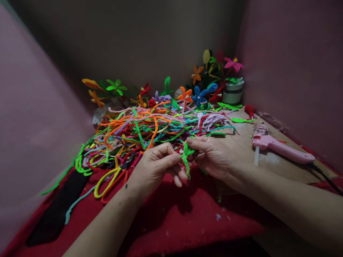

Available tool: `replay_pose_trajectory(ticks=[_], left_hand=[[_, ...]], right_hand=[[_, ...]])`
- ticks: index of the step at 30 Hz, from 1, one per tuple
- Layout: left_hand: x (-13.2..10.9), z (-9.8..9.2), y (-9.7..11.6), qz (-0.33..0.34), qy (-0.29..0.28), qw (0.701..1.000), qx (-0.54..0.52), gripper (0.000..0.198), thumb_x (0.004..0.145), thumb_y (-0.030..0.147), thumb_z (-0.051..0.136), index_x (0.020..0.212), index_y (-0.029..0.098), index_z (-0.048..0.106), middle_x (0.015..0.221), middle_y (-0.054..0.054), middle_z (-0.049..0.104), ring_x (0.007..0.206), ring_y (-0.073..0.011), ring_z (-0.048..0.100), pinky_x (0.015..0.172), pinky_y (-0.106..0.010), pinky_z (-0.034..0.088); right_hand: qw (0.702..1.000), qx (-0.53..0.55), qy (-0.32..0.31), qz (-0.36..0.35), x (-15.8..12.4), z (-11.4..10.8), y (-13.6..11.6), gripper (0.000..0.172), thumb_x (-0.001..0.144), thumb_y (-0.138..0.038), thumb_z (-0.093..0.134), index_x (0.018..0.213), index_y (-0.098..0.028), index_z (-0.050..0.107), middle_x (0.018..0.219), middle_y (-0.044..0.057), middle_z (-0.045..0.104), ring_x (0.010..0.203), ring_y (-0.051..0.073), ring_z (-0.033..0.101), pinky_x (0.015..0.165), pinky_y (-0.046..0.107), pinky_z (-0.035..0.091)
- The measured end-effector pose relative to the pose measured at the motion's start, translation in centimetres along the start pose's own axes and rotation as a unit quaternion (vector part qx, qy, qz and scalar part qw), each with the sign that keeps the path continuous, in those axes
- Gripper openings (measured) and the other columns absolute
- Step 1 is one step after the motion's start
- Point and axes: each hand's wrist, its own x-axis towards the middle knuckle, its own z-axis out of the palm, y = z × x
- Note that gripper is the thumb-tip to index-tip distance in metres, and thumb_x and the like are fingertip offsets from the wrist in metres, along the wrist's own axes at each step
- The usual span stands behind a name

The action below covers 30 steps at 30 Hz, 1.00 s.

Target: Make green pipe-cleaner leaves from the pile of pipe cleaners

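Between my two hands is a bright green pipe cleaner flower (187, 156), its petals bent into loops and one part hanging down. My left hand (163, 162) pinches it from the left with thumb and index finger, the other fingers curled below. From the right, my right hand (211, 155) grips its upper part, thumb on top; some of those fingertips are hidden. Just behind the hands lies a big heap of loose pipe cleaners (150, 125) in many colours.
Yellow-and-orange-handled scissors (108, 182) lie left of my left forearm, near a black flat strip (59, 207). A pink glue gun (284, 148) rests on a board (241, 137) at right. Finished flowers (199, 96) and a small pot (233, 92) stand at the back on red cloth (171, 221).
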Motion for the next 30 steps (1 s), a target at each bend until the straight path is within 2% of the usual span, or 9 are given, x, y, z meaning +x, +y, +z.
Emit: replay_pose_trajectory(ticks=[6, 11, 13, 16, 18, 23, 26, 30], left_hand=[[-0.4, -0.5, 0.9, 0.028, 0.005, 0.996, 0.082, 0.015, 0.081, 0.023, 0.055, 0.069, 0.014, 0.051, 0.059, -0.002, 0.065, 0.049, -0.0143, 0.061, 0.048, -0.026, 0.05], [-0.2, -1.1, 1.4, -0.013, 0.009, 0.989, 0.146, 0.018, 0.08, 0.028, 0.054, 0.069, 0.014, 0.052, 0.063, -0.004, 0.065, 0.051, -0.0142, 0.059, 0.047, -0.025, 0.048], [-0.1, -1.2, 1.5, -0.017, 0.042, 0.982, 0.182, 0.018, 0.08, 0.031, 0.055, 0.073, 0.014, 0.055, 0.064, -0.002, 0.064, 0.05, -0.0114, 0.056, 0.048, -0.023, 0.045], [0.1, -0.9, 1.5, 0.038, 0.149, 0.953, 0.261, 0.019, 0.074, 0.032, 0.062, 0.082, 0.015, 0.061, 0.07, 0.0, 0.062, 0.058, -0.0092, 0.054, 0.055, -0.02, 0.043], [0.2, -0.3, 1.2, 0.063, 0.189, 0.933, 0.299, 0.022, 0.069, 0.031, 0.066, 0.083, 0.016, 0.062, 0.073, 0.0, 0.063, 0.064, -0.0107, 0.054, 0.06, -0.021, 0.042], [0.2, 1.1, 0.1, 0.035, 0.172, 0.931, 0.32, 0.014, 0.07, 0.028, 0.062, 0.069, 0.014, 0.061, 0.063, 0.001, 0.059, 0.06, -0.0111, 0.05, 0.058, -0.022, 0.039], [0.2, 1.1, 0.0, 0.037, 0.158, 0.933, 0.321, 0.017, 0.069, 0.027, 0.062, 0.059, 0.015, 0.056, 0.055, 0.004, 0.051, 0.054, -0.0085, 0.043, 0.053, -0.02, 0.035], [0.1, 0.6, 0.4, 0.025, 0.119, 0.941, 0.315, 0.021, 0.068, 0.028, 0.064, 0.056, 0.015, 0.053, 0.052, 0.006, 0.045, 0.05, -0.0066, 0.036, 0.049, -0.019, 0.031]], right_hand=[[1.0, 0.018, 0.003, 0.002, 0.2, -0.1, 0.0, 0.019, 0.066, -0.025, 0.07, 0.057, -0.014, 0.057, 0.05, -0.003, 0.055, 0.044, 0.01, 0.053, 0.046, 0.024, 0.038], [0.999, -0.033, 0.029, -0.03, 0.3, -0.3, 0.1, 0.022, 0.061, -0.026, 0.074, 0.056, -0.014, 0.056, 0.049, -0.005, 0.053, 0.044, 0.008, 0.05, 0.045, 0.021, 0.035], [0.996, -0.061, 0.05, -0.048, 0.3, -0.4, 0.2, 0.023, 0.059, -0.027, 0.075, 0.055, -0.014, 0.056, 0.049, -0.005, 0.053, 0.043, 0.007, 0.048, 0.044, 0.021, 0.033], [0.988, -0.121, 0.073, -0.068, 0.1, -0.3, 0.3, 0.022, 0.06, -0.029, 0.073, 0.057, -0.014, 0.058, 0.05, -0.004, 0.054, 0.043, 0.006, 0.045, 0.044, 0.021, 0.031], [0.982, -0.154, 0.084, -0.074, -0.1, -0.1, 0.5, 0.021, 0.062, -0.03, 0.072, 0.057, -0.014, 0.059, 0.05, -0.003, 0.055, 0.043, 0.006, 0.045, 0.045, 0.022, 0.031], [0.976, -0.188, 0.088, -0.062, -0.5, 0.4, 0.8, 0.022, 0.062, -0.031, 0.071, 0.055, -0.014, 0.058, 0.049, -0.004, 0.052, 0.043, 0.005, 0.042, 0.045, 0.022, 0.029], [0.983, -0.16, 0.078, -0.045, -0.5, 0.3, 1.0, 0.023, 0.061, -0.03, 0.072, 0.054, -0.014, 0.057, 0.049, -0.004, 0.053, 0.043, 0.006, 0.043, 0.045, 0.022, 0.031], [0.994, -0.098, 0.05, -0.02, -0.1, 0.0, 1.2, 0.024, 0.063, -0.032, 0.071, 0.054, -0.014, 0.058, 0.049, -0.002, 0.055, 0.044, 0.007, 0.045, 0.046, 0.022, 0.033]])
